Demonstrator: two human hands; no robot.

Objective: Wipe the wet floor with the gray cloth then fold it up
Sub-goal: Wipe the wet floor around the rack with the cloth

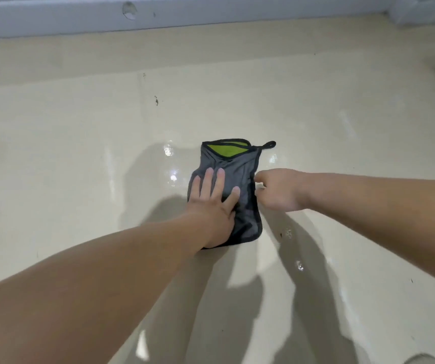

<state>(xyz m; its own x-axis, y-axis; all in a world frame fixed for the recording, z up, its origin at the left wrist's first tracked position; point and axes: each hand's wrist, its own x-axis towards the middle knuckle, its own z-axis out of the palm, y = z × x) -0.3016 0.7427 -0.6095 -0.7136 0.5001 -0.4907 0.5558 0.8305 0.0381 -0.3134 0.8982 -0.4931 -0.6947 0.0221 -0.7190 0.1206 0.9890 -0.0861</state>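
Folding seems half done: left hand (pixel 212 203) pressing flat on the gray cloth (pixel 237 164), right hand (pixel 277 190) curled at its edge, grip unclear, floor (pixel 79 153) glistening.

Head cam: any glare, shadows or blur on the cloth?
Head view: specular glare spots on the wet floor just left of the gray cloth; arm shadows fall beside and below it; cloth itself evenly lit; right hand slightly blurred.
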